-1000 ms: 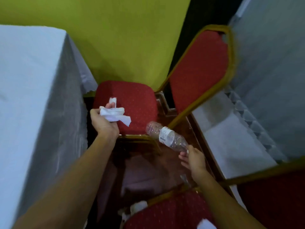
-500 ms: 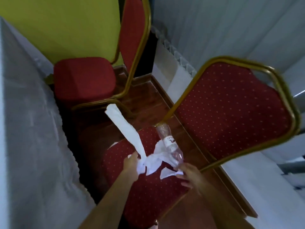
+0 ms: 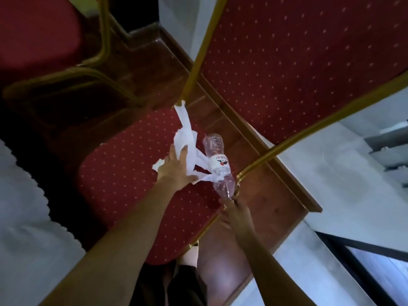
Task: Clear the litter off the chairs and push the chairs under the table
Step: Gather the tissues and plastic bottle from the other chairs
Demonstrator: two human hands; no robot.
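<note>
Litter in both hands above the near chair [image 3: 123, 182], which we have yet to push under the table [image 3: 24, 217].

The chair seat lies beneath our hands, the white-clothed table off beyond our left arm. Our left hand [image 3: 176, 167] grips a trailing wad of tissue [image 3: 187, 138]; we judge its loose tail could snag the gold frame or tear. Our right hand [image 3: 235, 209] pinches the empty bottle [image 3: 217, 160] by its neck, a thin hold that could slip. The bottle's label appears upside down and too blurred to read.
</note>
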